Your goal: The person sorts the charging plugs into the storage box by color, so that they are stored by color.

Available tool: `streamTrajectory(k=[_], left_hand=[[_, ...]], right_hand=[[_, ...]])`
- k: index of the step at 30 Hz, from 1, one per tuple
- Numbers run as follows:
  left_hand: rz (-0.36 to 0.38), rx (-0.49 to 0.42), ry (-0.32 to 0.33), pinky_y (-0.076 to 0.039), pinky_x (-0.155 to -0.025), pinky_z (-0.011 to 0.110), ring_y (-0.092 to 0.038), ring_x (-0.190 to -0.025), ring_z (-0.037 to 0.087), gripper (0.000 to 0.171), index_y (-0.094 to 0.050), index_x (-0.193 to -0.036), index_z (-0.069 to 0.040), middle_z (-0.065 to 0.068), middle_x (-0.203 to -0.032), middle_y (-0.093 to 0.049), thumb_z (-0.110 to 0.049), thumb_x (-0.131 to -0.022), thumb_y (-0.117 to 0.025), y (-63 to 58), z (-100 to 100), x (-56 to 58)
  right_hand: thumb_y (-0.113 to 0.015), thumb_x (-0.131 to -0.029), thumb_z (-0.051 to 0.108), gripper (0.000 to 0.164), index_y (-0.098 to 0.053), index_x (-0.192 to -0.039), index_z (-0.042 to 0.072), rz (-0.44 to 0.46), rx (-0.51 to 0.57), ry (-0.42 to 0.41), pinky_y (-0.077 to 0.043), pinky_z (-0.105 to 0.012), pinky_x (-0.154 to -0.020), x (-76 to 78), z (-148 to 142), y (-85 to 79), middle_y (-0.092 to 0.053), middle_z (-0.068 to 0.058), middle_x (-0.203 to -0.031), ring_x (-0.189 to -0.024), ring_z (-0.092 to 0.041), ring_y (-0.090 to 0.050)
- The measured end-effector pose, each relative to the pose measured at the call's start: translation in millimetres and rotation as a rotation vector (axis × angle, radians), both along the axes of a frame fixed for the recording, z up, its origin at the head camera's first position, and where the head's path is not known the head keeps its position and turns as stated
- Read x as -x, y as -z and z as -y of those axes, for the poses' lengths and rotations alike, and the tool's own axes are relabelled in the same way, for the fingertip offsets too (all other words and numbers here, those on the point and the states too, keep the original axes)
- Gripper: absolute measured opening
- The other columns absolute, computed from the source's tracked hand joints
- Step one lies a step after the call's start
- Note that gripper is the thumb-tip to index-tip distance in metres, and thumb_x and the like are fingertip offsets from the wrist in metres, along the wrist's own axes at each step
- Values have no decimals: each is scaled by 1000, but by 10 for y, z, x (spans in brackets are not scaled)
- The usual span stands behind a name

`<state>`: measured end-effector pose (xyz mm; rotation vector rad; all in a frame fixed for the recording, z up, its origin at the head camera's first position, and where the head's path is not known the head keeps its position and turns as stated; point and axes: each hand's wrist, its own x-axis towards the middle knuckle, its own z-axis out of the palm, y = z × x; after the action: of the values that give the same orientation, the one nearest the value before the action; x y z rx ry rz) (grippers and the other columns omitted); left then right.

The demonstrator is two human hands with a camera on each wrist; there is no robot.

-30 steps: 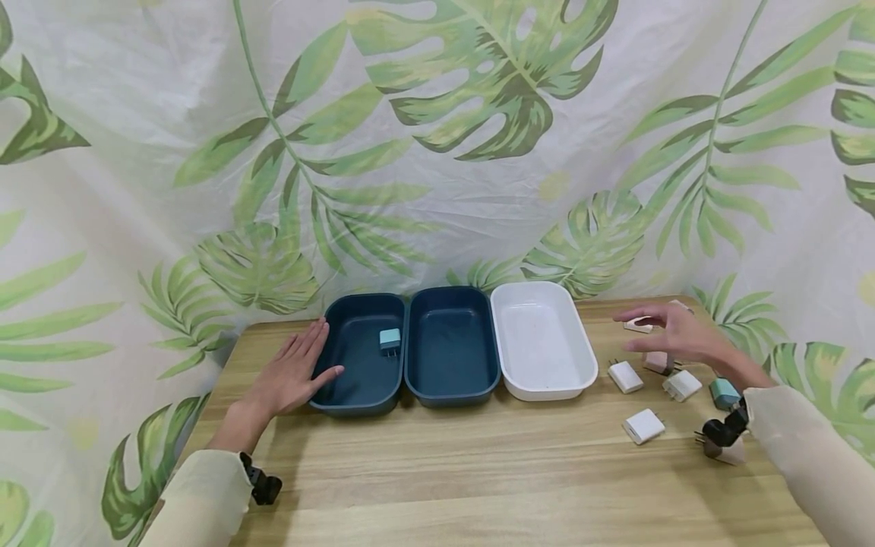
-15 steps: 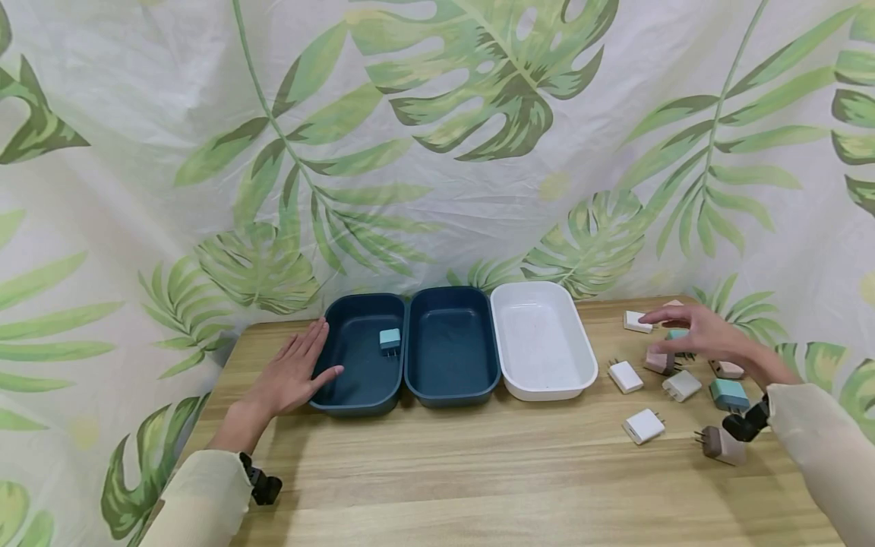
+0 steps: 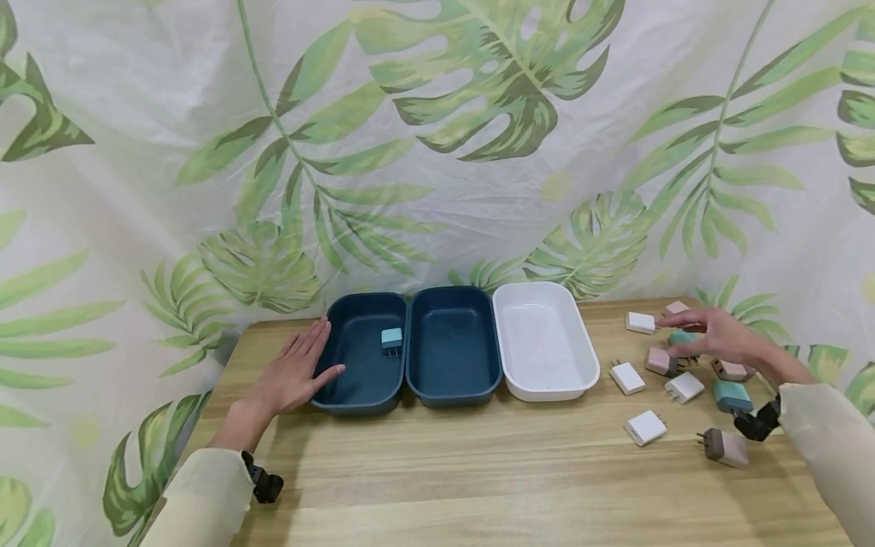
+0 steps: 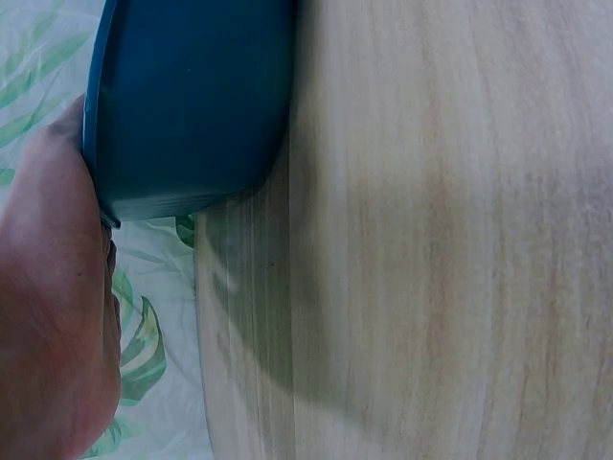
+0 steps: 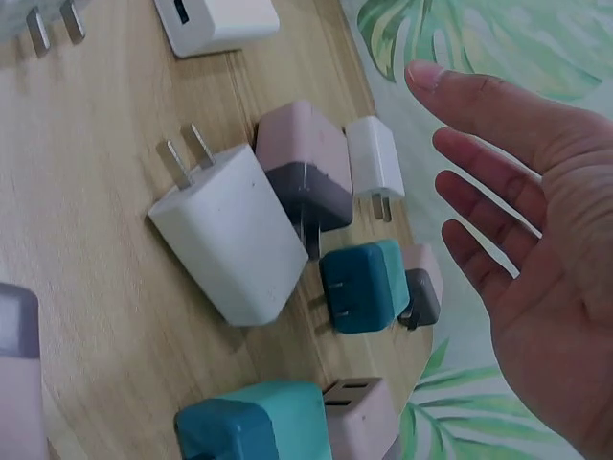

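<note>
My left hand (image 3: pixel 290 372) rests against the left rim of the left dark blue tray (image 3: pixel 352 380), fingers straight along its outside and thumb over the edge. A teal plug charger (image 3: pixel 392 337) lies inside that tray. Over the group of chargers at the right, my right hand (image 3: pixel 730 336) is held with fingers apart and nothing between them. Partly covered by it in the head view is a two-tone teal charger (image 5: pixel 366 287). Close by lie a pink-and-grey charger (image 3: pixel 659 359), a white charger (image 3: pixel 640 323) and another pink charger (image 3: pixel 675 308) at the back.
A second dark blue tray (image 3: pixel 454 396) and a white tray (image 3: pixel 547 389) stand in a row beside the first. More chargers lie toward the front right, among them a white one (image 3: pixel 645 428), a teal one (image 3: pixel 731 395) and a pink-brown one (image 3: pixel 726 447). A leaf-patterned cloth (image 3: pixel 437 205) hangs behind.
My right hand has shifted to the right from above the white charger toward the teal one, uncovering several chargers. The left hand keeps its place on the tray.
</note>
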<state>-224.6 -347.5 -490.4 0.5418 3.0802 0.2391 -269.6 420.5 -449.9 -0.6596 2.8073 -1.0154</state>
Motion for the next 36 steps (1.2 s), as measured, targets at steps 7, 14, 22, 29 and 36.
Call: streamTrajectory(k=[7, 14, 22, 29, 36], left_hand=[[-2, 17, 1, -12, -129, 61, -9, -164, 39, 93, -10, -170, -1, 17, -178, -5, -61, -108, -46, -16, 12, 24], [8, 16, 3, -13, -129, 61, -9, -164, 39, 94, -13, -169, 0, 18, -178, -6, -62, -108, -46, -24, -1, 11], [-2, 9, 0, -11, -130, 60, -9, -164, 39, 93, -12, -169, 0, 18, -178, -5, -61, -108, -47, -16, 3, 10], [3, 5, 2, -12, -129, 60, -11, -163, 40, 93, -9, -170, -2, 18, -178, -5, -61, -108, -47, 17, -2, -1], [1, 1, -5, -10, -130, 59, -9, -164, 38, 94, -9, -170, -2, 17, -178, -5, -61, -108, -47, 30, 6, 2]], right_hand=[[-90, -86, 16, 52, -72, -133, 0, -6, -65, 23, -51, -17, -91, 16, -76, 25, -69, -12, -137, -113, 16, -50], [-89, -88, 20, 54, -70, -134, -1, 10, -107, 21, -55, -21, -89, 37, -162, 66, -67, -24, -137, -112, -2, -64], [-88, -88, 20, 55, -69, -135, -1, 44, -110, 46, -56, -22, -85, 78, -210, 137, -64, -25, -140, -111, -5, -65], [-89, -88, 19, 51, -71, -131, -2, 48, -129, 60, -56, -24, -83, 86, -249, 168, -66, -26, -134, -111, -10, -65], [-88, -88, 21, 55, -69, -133, -5, 95, -134, 77, -56, -23, -79, 83, -271, 177, -65, -30, -134, -115, -44, -65]])
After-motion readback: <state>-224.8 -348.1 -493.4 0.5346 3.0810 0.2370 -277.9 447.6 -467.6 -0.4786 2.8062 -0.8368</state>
